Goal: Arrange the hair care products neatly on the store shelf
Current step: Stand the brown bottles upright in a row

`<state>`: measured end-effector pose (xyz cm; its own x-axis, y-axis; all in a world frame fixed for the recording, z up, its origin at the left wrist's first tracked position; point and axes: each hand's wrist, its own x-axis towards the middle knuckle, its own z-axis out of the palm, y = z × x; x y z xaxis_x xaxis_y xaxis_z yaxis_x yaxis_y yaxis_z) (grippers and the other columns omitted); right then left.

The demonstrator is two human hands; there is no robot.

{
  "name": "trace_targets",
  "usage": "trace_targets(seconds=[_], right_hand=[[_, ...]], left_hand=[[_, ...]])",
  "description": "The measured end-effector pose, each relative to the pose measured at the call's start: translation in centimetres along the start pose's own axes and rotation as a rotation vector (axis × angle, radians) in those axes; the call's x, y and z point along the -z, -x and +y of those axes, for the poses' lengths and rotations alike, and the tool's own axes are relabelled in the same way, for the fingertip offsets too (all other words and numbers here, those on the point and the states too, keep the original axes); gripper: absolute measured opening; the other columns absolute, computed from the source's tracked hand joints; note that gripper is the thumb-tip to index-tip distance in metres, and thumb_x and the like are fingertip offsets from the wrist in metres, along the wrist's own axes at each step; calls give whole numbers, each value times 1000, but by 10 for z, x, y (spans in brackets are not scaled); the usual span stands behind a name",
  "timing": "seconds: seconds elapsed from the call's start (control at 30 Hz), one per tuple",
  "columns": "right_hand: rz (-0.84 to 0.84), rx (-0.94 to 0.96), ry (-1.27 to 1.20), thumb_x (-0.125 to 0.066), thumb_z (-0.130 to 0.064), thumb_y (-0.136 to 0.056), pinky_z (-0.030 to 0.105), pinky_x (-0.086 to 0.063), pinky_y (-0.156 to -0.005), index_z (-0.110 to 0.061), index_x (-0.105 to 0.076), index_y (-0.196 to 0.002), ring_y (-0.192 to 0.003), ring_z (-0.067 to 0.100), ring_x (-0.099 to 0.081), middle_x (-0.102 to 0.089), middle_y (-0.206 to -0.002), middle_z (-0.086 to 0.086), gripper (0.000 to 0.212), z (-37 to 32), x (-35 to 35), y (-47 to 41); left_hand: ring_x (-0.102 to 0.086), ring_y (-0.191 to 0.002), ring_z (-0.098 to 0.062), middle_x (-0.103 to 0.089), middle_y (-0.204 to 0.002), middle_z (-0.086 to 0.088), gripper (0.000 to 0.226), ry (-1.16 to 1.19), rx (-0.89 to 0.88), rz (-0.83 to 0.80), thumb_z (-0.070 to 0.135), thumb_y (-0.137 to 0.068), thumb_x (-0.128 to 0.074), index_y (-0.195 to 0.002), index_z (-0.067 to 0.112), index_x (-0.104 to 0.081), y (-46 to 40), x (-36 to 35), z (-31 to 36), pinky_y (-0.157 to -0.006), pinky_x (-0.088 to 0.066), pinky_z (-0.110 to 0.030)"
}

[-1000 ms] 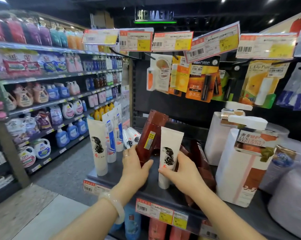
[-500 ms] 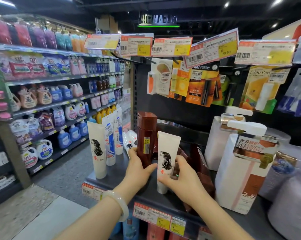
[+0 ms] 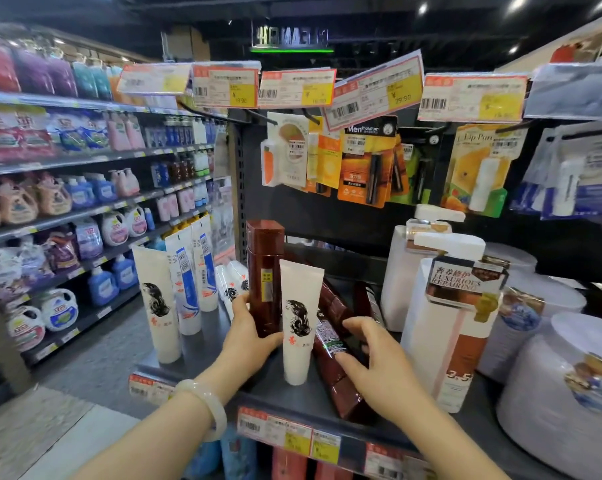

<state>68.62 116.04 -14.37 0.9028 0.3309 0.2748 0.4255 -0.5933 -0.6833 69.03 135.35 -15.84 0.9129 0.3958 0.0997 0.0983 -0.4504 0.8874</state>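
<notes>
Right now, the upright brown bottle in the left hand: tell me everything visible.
The brown bottle is tall, glossy dark red-brown, plastic by its look, with a flat-topped cap and a yellow label strip down its front. It stands upright on the dark shelf, behind the white tube. The left hand has its grip round the lower body.

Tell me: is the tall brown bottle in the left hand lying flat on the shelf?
No, the brown bottle stands upright, gripped by the left hand.
</notes>
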Motion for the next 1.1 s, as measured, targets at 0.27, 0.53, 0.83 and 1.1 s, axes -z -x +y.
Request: trace_targets(seconds=[0.27, 0.53, 0.83, 1.1], right_hand=[[-103, -21, -63, -73, -28, -76, 20, -37, -99, -35, -35, -129, -111, -1, -43, -46, -117, -18, 66, -17, -6, -4], [-14, -70, -209, -68, -26, -81, 4, -42, -68, -34, -47, -110, -96, -10, -53, -56, -103, -23, 36, -37, -40, -15], [106, -4, -254, -71, -19, -77, 7, -44, -66, -25, -62, -90, -81, -9, -60, -67, -84, -14, 17, -88, -100, -27], [44, -63, -204, -70, -27, -77, 36, -52, -85, -14, -61, -96, -91, 12, -64, -69, -96, -2, 25, -114, -147, -45]], left_hand=[[-44, -126, -21, -46, -134, -1, 85, -37, -7, -54, 15, -69, -77, -135, 22, -24, -2, 5, -5, -107, -37, -41], [-26, -115, 5, -30, -134, 9, 68, -57, -243, -37, 4, -82, -58, -137, 26, -25, 49, 23, -15, -99, -18, -11], [-34, -126, 6, -35, -131, 20, 67, 2, -385, -163, 13, -77, -64, -124, 43, -27, 54, 77, -71, -105, -26, -10], [-33, -116, 22, -38, -126, 27, 59, 30, -423, -189, 11, -77, -59, -121, 40, -33, 54, 102, -103, -88, -25, 6]])
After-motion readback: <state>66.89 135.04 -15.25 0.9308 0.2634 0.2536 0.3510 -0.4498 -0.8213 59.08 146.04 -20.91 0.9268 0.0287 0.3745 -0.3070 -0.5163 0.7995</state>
